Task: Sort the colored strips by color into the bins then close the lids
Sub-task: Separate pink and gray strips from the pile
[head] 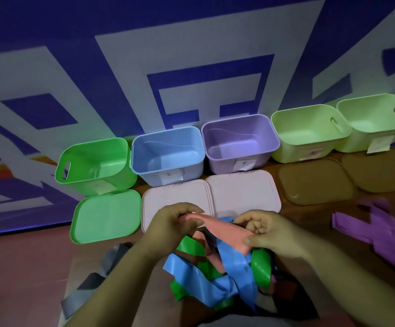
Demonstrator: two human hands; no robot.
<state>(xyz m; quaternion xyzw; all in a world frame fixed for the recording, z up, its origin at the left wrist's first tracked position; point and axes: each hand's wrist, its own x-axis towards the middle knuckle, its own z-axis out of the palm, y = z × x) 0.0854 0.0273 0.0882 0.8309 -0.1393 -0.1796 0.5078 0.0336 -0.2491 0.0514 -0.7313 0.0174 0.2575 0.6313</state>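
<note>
One pink strip [227, 232] pinched at opposite ends, left hand [175, 223] and right hand [265, 232] above strip pile [217, 282]

left hand [175, 220] pinching, right hand [267, 232] pinching

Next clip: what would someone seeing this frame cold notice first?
The left hand and right hand grip a pink strip between them at centre front, above a tangle of blue and green strips. Behind stands a row of five open bins, lids lying flat before them; purple strips lie at far right.
</note>
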